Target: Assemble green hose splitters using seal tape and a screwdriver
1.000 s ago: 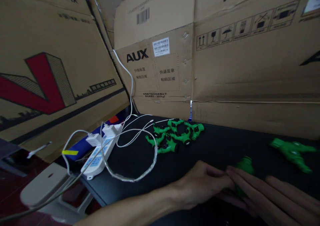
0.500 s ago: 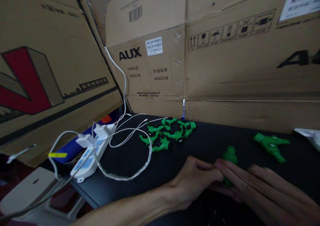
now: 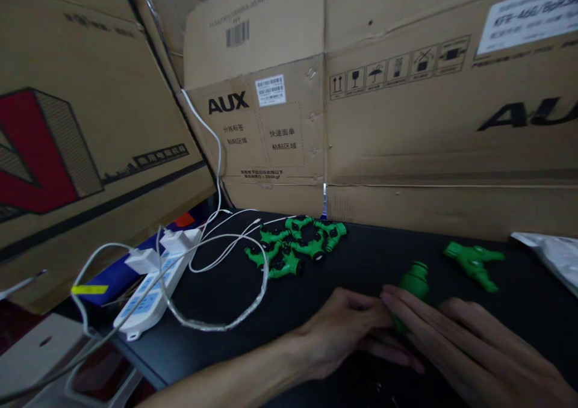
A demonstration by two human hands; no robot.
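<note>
In the head view, with twelve at the top edge and the hours read from the middle of the view, the green fitting (image 3: 414,280) sat at four o'clock, tilted, its ribbed neck up and its lower end hidden among your fingers. Your left hand (image 3: 345,330), at five o'clock, was closed in a pinch about the lower part, thumb against it. Your right hand (image 3: 465,345), at four o'clock, lay across the near side with fingers nearly straight; its thumb was hidden, so I could not tell how firmly it held. You seemed to be working the fitting between both hands, and that called for a steady left pinch, light right fingers, and a lower end turned into your sight. A second green fitting (image 3: 474,263) lay just past three o'clock, near your right knuckles, so a small elbow swing seemed wise; the green cluster (image 3: 309,248) rested at six o'clock, well apart.
</note>
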